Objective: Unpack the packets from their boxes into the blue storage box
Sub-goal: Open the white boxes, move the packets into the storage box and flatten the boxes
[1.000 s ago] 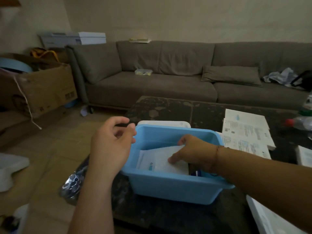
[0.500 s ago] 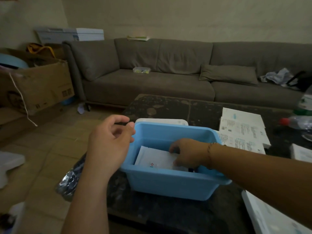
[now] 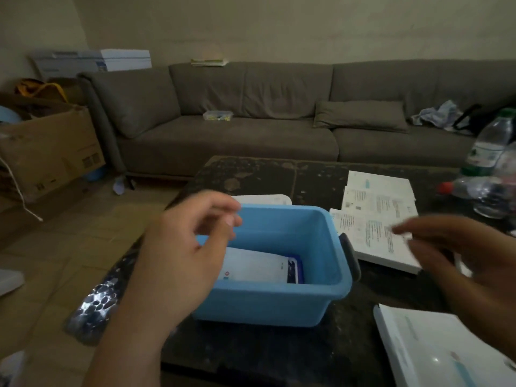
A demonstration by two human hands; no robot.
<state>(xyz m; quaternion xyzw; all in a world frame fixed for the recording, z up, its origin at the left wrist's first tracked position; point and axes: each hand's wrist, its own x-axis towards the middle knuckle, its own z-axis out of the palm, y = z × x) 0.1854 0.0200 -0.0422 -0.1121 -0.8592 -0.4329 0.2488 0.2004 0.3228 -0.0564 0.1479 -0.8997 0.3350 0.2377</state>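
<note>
The blue storage box (image 3: 315, 247) stands on the dark table in front of me. A white packet (image 3: 257, 265) lies flat inside it, over something dark blue at its right end. My left hand (image 3: 187, 247) hovers over the box's left rim with loosely curled fingers and holds nothing. My right hand (image 3: 452, 247), blurred, is out of the box to the right, fingers extended over a stack of white flat boxes (image 3: 382, 219). Another white box (image 3: 446, 350) lies at the near right.
A white lid (image 3: 265, 199) lies behind the blue box. Plastic bottles (image 3: 488, 174) stand and lie at the table's right. A shiny foil piece (image 3: 95, 305) hangs off the table's left edge. A grey sofa (image 3: 251, 121) and cardboard box (image 3: 47, 146) lie beyond.
My right hand let go of the white packet inside the blue box and moved out to the right. The packet now lies flat in the box. The left hand barely moved.
</note>
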